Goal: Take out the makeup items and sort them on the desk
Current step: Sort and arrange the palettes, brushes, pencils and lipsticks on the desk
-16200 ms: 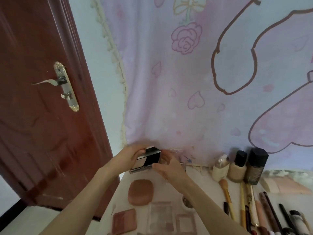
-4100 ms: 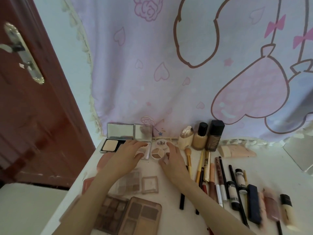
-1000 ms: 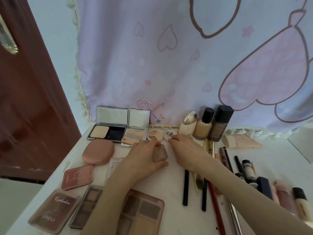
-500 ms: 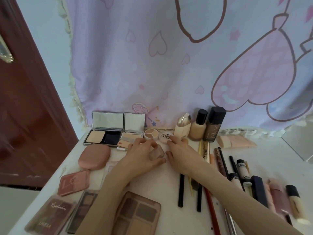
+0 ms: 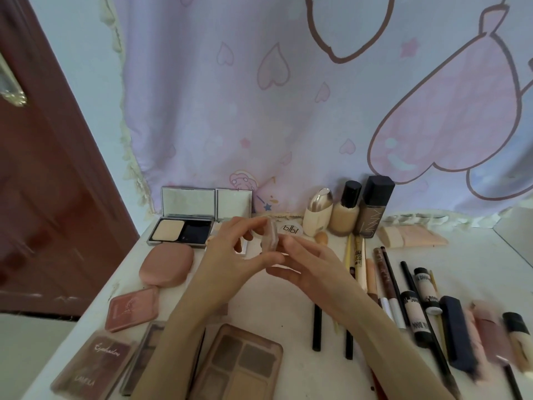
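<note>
My left hand (image 5: 230, 255) pinches a small clear pinkish compact (image 5: 271, 238), held on edge above the white desk (image 5: 277, 319). My right hand (image 5: 305, 264) touches the compact's right side and underside with loosely curved fingers. Behind them lie an open powder compact with mirror (image 5: 183, 226), a second open mirrored compact (image 5: 233, 206) and a round white lid (image 5: 290, 230). Three foundation bottles (image 5: 346, 212) stand at the back. Closed pink cases (image 5: 165, 267) and eyeshadow palettes (image 5: 239, 368) lie at the front left.
Pencils, brushes and tubes (image 5: 403, 290) lie in rows on the right half of the desk. Beige sponges (image 5: 409, 236) rest at the back right. A pink printed curtain (image 5: 288, 96) hangs behind the desk, and a brown door (image 5: 43, 183) stands to the left.
My left hand has lifted the small clear compact off the desk and turned it on edge. My right hand left the round lid and came up against the compact.
</note>
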`<state>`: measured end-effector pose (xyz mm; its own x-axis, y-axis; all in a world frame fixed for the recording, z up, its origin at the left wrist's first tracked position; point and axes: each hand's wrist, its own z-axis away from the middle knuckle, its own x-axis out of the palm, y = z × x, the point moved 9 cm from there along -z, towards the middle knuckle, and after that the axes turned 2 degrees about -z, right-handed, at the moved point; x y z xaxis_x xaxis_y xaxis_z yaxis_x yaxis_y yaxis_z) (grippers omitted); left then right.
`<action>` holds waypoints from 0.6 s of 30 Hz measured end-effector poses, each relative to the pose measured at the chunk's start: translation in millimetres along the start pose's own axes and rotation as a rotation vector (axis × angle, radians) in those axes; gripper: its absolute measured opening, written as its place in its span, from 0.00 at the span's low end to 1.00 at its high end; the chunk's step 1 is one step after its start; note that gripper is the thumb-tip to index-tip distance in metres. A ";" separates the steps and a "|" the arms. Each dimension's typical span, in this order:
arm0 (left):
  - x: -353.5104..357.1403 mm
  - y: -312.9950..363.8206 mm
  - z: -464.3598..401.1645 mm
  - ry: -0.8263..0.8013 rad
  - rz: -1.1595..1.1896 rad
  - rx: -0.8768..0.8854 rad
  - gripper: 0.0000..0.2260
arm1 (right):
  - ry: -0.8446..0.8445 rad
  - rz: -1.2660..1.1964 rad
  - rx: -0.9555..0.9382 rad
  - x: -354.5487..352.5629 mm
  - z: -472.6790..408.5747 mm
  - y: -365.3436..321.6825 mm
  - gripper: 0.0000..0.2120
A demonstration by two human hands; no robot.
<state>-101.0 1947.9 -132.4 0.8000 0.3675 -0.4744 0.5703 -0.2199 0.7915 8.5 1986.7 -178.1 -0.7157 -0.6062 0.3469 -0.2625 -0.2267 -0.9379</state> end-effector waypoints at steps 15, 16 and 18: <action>16.9 11.1 4.3 -0.106 -0.006 0.039 0.23 | 0.058 -0.223 0.141 -8.8 13.5 4.9 0.21; 14.8 8.2 4.7 -0.106 0.035 0.012 0.22 | 0.058 -0.244 0.150 -7.9 14.0 5.1 0.20; 8.7 1.5 5.0 -0.083 0.140 -0.050 0.18 | 0.068 -0.298 0.190 -6.9 14.5 8.7 0.17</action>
<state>-92.2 1946.3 -137.2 0.8847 0.2604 -0.3867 0.4440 -0.2176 0.8692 20.5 1977.9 -188.6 -0.6688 -0.4413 0.5983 -0.3462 -0.5273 -0.7759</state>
